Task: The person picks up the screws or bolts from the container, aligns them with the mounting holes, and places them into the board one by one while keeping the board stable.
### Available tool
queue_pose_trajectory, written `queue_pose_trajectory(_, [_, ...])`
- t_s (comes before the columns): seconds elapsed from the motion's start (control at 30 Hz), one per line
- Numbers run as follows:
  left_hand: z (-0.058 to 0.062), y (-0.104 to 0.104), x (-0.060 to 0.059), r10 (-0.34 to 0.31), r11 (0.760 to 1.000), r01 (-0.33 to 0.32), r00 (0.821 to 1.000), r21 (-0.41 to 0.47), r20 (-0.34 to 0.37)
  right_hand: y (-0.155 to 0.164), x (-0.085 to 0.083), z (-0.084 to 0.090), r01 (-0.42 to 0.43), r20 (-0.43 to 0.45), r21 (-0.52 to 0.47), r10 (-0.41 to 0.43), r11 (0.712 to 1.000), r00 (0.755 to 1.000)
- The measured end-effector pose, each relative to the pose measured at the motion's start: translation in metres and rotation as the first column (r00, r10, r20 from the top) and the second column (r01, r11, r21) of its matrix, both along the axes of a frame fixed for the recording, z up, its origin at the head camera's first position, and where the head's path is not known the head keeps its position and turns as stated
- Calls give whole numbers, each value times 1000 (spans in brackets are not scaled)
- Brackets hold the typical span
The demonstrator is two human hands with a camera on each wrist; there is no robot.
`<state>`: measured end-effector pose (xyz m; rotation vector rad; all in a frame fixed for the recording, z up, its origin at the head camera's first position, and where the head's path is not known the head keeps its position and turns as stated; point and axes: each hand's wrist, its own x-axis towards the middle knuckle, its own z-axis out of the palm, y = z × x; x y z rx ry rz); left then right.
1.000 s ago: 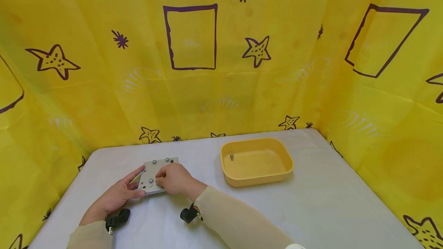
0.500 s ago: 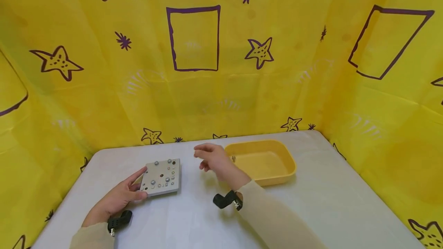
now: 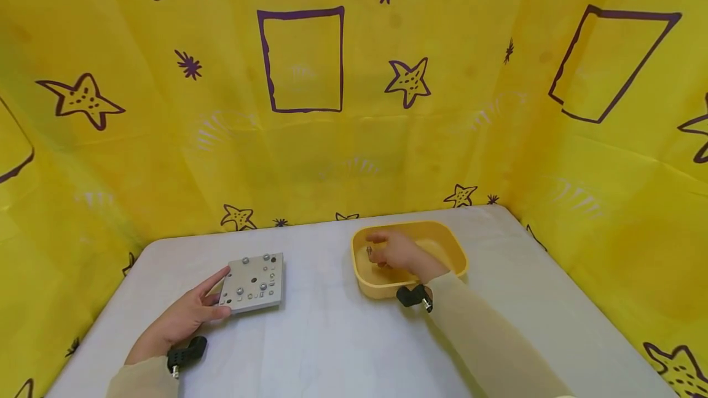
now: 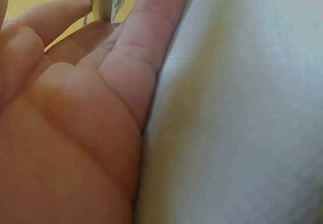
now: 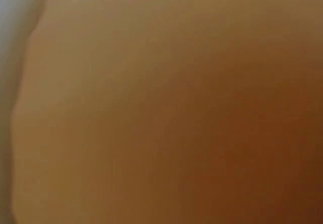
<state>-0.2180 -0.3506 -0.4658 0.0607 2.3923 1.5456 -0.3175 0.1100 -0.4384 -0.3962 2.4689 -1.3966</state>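
Observation:
A flat light-grey metal plate (image 3: 243, 274) with several holes lies on the left of the table. Bolts stand in it, one of them (image 3: 263, 287) near its lower middle. My left hand (image 3: 185, 317) grips the plate's left edge, thumb at the near corner and fingers along the far side. In the left wrist view a corner of the plate (image 4: 102, 1) shows between the fingers. Inside the yellow tray (image 3: 381, 291) is my right hand (image 3: 399, 252), its fingers spread around a small screw (image 3: 369, 250). Blurred skin fills most of the right wrist view.
A white cloth covers the table (image 3: 326, 349). Behind and at both sides hangs a yellow curtain (image 3: 310, 164) printed with stars and frames. Each wrist wears a small black camera, such as the right one (image 3: 412, 295).
My right hand has left the plate and moved right into the yellow tray. A bolt now shows on the plate where its fingers were. My left hand keeps its grip.

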Motion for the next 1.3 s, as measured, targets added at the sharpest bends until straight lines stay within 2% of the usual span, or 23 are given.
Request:
queue_pose_trajectory(0.07, [0,0,0,5,1000,-5,1000,9,3,1,-1,-6,-54,-41,88,58,995,997])
queue_pose_trajectory(0.17, [0,0,0,-2,1000,2,1000,18,3,0,-1,-11,-111,-115,219,138,969,984])
queue_pose_trajectory(0.27, [0,-1,0,-9,1000,9,1000,28,0,-2,-1,-14,-139,-192,331,211,933,959])
queue_pose_trajectory(0.37, [0,-1,0,-13,999,13,1000,34,-6,-3,-2,-15,-141,-231,392,246,909,941])
queue_pose_trajectory(0.47, [1,-1,-1,-12,999,13,1000,33,-11,-5,-2,-16,-130,-259,414,254,901,932])
queue_pose_trajectory(0.6, [1,0,0,-14,999,15,1000,33,-14,-8,-3,-18,-98,-288,414,233,905,929])
queue_pose_trajectory(0.77, [1,0,1,-11,999,12,1000,48,-8,-9,-4,-20,-43,-302,439,192,897,934])
queue_pose_trajectory(0.93, [0,-1,1,-6,999,6,1000,50,-4,-11,-3,-18,-39,-294,449,189,893,937])
queue_pose_trajectory(1.2, [1,0,2,-5,999,5,1000,48,0,-12,0,-18,-26,-286,526,206,850,936])
queue_pose_trajectory(1.3, [0,-1,1,-6,999,6,1000,49,-5,-11,0,-17,-33,-271,534,208,845,940])
